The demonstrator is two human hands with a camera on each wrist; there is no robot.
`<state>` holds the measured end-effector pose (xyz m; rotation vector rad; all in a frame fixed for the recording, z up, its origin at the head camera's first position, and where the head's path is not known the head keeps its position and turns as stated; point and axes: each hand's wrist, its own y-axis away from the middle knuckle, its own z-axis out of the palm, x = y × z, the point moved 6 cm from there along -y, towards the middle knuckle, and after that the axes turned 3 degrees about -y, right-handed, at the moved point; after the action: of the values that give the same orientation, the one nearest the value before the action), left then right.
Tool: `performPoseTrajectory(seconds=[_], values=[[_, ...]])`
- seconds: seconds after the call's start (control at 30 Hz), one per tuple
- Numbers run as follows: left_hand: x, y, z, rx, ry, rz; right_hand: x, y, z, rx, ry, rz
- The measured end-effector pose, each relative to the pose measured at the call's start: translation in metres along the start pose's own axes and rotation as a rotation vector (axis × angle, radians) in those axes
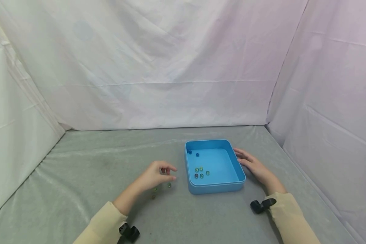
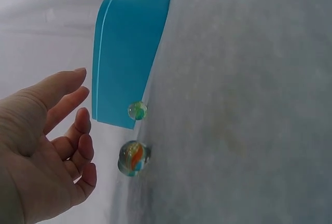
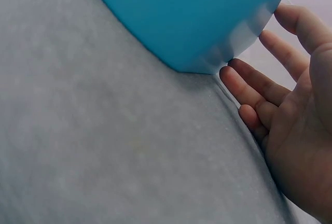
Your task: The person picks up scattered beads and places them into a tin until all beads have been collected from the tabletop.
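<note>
A light-blue square box [image 1: 218, 188] stands on the grey cloth, with several marbles inside. Dark blue ones [image 1: 197, 155] lie toward its far left corner; clear greenish ones [image 1: 207, 173] and a dark one [image 1: 196, 176] sit nearer its left front. My left hand [image 1: 152, 176] hovers left of the box, thumb and index finger apart, other fingers loosely curled, nothing visible between them. Loose marbles lie below it: a green-swirled one [image 2: 137, 110] and an orange-swirled one [image 2: 136, 154] overlapping another. Against the box's right side, my right hand [image 1: 257, 169] rests its extended fingertips [image 3: 228, 73].
Grey cloth [image 1: 88, 176] covers the table. White curtains [image 1: 158, 101] hang behind it and along both sides. Each wrist carries a small black camera, such as the one on the right [image 1: 262, 205].
</note>
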<state>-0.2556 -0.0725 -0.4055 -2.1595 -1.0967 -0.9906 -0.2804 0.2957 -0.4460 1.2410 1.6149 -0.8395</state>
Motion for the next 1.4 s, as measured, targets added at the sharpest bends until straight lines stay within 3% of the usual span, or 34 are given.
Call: performPoseTrajectory(seconds=[0.77, 1.13, 1.4], values=[[-0.018, 0.016, -0.003, -0.062, 0.001, 0.006, 0.000, 0.000, 0.001, 0.000, -0.008, 0.002], [-0.023, 0.020, 0.001, -0.094, 0.043, -0.005, 0.003, 0.000, 0.000, 0.010, 0.011, 0.025], [-0.027, 0.020, 0.005, -0.097, 0.009, -0.009, 0.004, -0.001, -0.001, 0.012, 0.010, 0.022]])
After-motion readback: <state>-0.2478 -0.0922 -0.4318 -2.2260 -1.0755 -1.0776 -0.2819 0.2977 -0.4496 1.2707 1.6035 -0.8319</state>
